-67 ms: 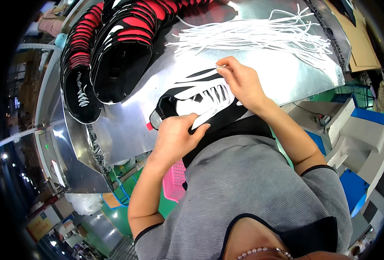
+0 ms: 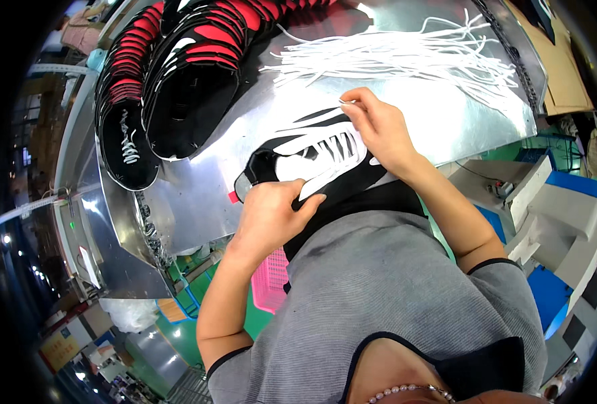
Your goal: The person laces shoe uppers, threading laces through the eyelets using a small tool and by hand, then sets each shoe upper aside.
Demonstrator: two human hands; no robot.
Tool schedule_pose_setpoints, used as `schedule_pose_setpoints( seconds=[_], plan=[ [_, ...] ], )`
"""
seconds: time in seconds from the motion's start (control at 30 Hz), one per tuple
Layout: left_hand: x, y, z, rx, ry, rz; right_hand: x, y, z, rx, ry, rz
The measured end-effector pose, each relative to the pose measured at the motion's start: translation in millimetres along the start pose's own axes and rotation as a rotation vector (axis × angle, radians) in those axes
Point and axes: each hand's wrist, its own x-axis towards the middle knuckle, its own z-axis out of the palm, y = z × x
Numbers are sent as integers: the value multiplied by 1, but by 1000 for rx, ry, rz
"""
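A black and white shoe upper [image 2: 283, 166] lies at the near edge of the metal table, its heel opening to the left and white laces [image 2: 339, 149] crossing its front. My left hand [image 2: 271, 212] is closed on its near side, by the white eyelet edge, with the thumb and fingers bent around it. Over the far side of the upper, my right hand [image 2: 379, 131] pinches thumb and forefinger together. A small white bit shows at those fingertips, too small to tell whether it is a lace end or the upper's edge.
Stacked black and red shoe uppers [image 2: 192, 101] stand at the back left. Loose white shoelaces [image 2: 393, 57] lie spread across the back of the metal table [image 2: 197, 215]. A pink basket [image 2: 269, 283] is below the near edge, and a beige and blue machine [image 2: 561, 222] stands at right.
My right hand has shifted very slightly to the right. Otherwise the hands and the shoe upper look the same.
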Motion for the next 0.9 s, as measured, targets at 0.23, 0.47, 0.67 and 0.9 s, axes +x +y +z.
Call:
schedule_pose_setpoints(
  seconds=[0.23, 0.47, 0.67, 0.9],
  plan=[
    [-21, -6, 16, -5, 456, 267, -3, -4, 3, 207, -67, 127],
    [-78, -17, 111, -1433, 823, -385, -13, -13, 11, 334, -199, 191],
    [-98, -44, 40, -2290, 669, -39, 0, -53, 69, 665, -568, 235],
    [-66, -89, -124, -266, 1072, -368, 2, -31, 67, 621, -616, 318]
  ],
)
